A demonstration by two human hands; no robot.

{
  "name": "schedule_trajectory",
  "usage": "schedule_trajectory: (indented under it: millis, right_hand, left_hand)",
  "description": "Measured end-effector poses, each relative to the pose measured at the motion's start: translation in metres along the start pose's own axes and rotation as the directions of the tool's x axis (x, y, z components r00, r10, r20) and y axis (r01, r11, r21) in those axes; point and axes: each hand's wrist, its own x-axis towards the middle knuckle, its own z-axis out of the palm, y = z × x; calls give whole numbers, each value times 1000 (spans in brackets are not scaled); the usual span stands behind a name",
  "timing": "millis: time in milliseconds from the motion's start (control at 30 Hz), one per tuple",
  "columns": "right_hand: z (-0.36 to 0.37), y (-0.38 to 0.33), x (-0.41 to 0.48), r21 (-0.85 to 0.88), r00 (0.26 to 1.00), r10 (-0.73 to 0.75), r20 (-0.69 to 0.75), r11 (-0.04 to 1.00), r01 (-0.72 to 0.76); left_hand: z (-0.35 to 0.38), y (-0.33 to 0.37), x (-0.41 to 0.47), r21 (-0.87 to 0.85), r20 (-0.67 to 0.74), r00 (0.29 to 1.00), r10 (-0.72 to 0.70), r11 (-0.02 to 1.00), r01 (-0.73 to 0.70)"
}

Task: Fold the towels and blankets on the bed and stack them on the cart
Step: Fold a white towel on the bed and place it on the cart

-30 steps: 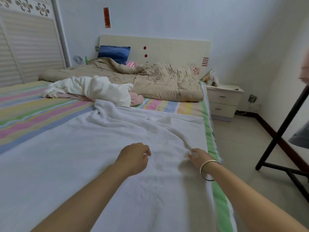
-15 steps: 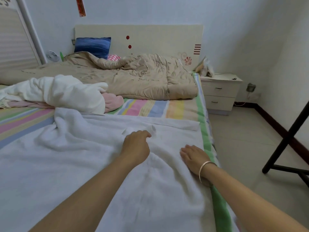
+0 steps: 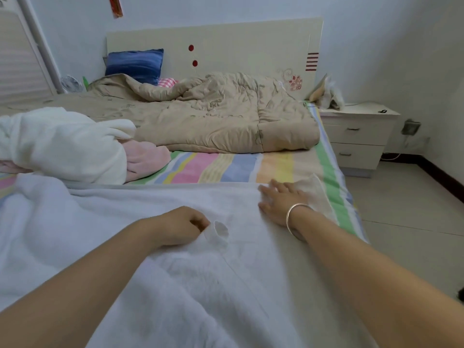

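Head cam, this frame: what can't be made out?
Head view only.
- Cart: not in frame; a dark shape clipped by the right edge is unidentifiable.
- Left hand: fingers curled under it, so a pinch on the large white towel can't be confirmed.
- That towel: near and left edges cut off by the frame.
- Pink blanket: mostly buried under the crumpled white fluffy blanket.
- Clutter on the white nightstand: too blurred.

Pinching a fold at the middle of the towel (image 3: 200, 285), spread over the near part of the bed (image 3: 226, 167), with the left hand (image 3: 179, 228); pressing the right hand (image 3: 281, 204) flat at its far right edge. Lying behind the towel, at left: bunched blankets (image 3: 70, 144), and behind those a quilt (image 3: 213, 116), before the pillow (image 3: 135, 62) and headboard (image 3: 251, 46). Standing right of the bed: a nightstand (image 3: 359, 136).
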Motion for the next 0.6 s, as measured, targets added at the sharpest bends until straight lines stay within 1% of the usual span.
schedule_trajectory:
  millis: [33,67,100,133,167,200,267,300,333,367,400,433,467,533,567,600]
  right_hand:
    - [-2,0,6,-5,999,44,3,999,-44]
    - [-1,-1,13,-1,997,77,-2,997,-77]
    - [0,-2,15,18,995,100,-12,995,-100]
    - [2,-5,15,45,993,117,-32,992,-115]
    - [2,-8,12,79,989,126,-84,990,-119]
    - [1,-13,6,115,979,115,-168,989,-96]
    - [0,-27,-14,150,930,58,-363,989,-3]
    - [-1,-35,-26,201,923,55,-382,979,25]
    - [-5,-45,-39,299,944,86,-319,954,14]
    - [-9,-55,-52,431,977,126,-170,901,-41]
    - [-14,-63,-62,565,990,142,-1,817,-116]
    - [-20,-68,-69,656,984,127,122,734,-176]
    - [-25,-71,-71,720,975,92,202,661,-212]
    - [-32,-67,-70,833,962,37,272,491,-254]
    - [-35,-64,-68,878,963,37,267,404,-259]
    - [-34,-62,-64,910,972,69,225,341,-235]
  left_hand:
    - [-1,1,1,0,74,997,2,1000,-2]
    - [-2,1,4,37,114,993,11,999,-16]
    - [-3,3,6,115,124,992,22,993,-36]
    - [-3,3,10,216,115,993,26,975,-51]
    - [-4,4,12,315,92,995,30,947,-58]
    - [-4,7,14,392,66,997,35,918,-58]
    - [-4,11,13,467,-11,997,79,882,-65]
    - [-3,14,13,472,-77,988,130,878,-79]
    - [-1,16,12,456,-165,968,191,885,-97]
    - [0,18,12,423,-259,933,249,898,-122]
    - [1,19,12,378,-333,898,289,913,-153]
    - [2,22,12,339,-377,872,312,923,-184]
    - [3,25,12,321,-399,858,322,926,-198]
    - [7,39,15,355,-432,831,350,913,-200]
    - [9,48,18,374,-450,817,361,907,-195]
    - [12,56,23,377,-471,802,367,906,-193]
